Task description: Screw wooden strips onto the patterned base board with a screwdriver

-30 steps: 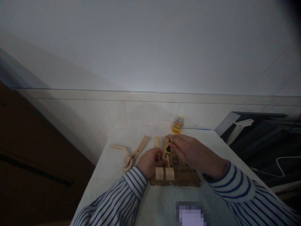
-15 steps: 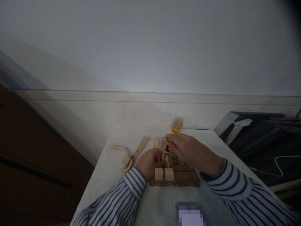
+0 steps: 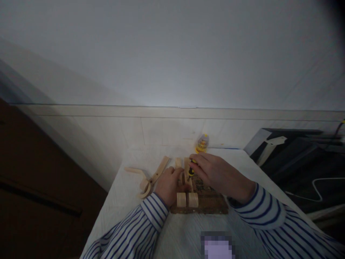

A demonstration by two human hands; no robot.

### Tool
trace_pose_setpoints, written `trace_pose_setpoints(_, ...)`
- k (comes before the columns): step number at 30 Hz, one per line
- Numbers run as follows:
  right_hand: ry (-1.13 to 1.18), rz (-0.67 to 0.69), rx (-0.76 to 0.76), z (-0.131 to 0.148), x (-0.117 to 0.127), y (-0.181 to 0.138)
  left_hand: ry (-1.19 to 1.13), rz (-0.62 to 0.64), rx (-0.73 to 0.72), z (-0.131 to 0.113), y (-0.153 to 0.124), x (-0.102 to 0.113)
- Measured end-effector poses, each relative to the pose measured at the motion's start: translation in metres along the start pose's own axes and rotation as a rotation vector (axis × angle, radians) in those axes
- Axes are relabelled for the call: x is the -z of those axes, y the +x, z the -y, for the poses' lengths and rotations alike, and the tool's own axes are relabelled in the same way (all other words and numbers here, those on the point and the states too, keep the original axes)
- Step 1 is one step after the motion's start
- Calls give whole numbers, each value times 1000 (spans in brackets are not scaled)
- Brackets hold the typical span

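My right hand (image 3: 208, 167) is closed around a black and yellow screwdriver (image 3: 191, 171), held upright with its tip down at a pale wooden strip (image 3: 187, 163). My left hand (image 3: 169, 182) grips the wooden piece from the left, thumb and fingers on either side of it. Beneath lies a brown board (image 3: 212, 205) with dark printed characters. Two pale wooden blocks (image 3: 193, 200) stand side by side at its near left part, apparently the ends of the strips. What the screwdriver tip touches is too small to make out.
Left of my hands lies a wooden piece with a curved hook and two arms (image 3: 161, 169) on the white-covered table (image 3: 115, 216). A yellow-labelled bottle (image 3: 202, 144) stands at the back by the wall. Dark panels and a white cable (image 3: 316, 189) are at the right.
My left hand's fingers have shifted slightly on the wooden piece. The screwdriver stays at nearly the same spot in my right hand.
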State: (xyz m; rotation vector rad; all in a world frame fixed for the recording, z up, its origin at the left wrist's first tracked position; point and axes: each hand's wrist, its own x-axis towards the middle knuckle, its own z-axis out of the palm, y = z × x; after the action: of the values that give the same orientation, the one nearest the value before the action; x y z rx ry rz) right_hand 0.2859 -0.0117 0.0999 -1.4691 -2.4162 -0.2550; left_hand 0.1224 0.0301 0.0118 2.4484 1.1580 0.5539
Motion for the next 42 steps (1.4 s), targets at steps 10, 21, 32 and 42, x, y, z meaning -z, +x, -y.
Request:
trace_pose_setpoints(10,10,-3,0,-3,-2,-1,96,22,-73,5,1,-3)
trace_pose_setpoints(21,22,7,-26,-3,0,1,162,25,-85,6,1,-3)
trace_pose_setpoints(32,139,33,-64,-4,-1,1,154,38,-106,4,2,0)
trace_pose_setpoints(42,190,36,-111,-3,-1,0,236,-151,-143,3,1,4)
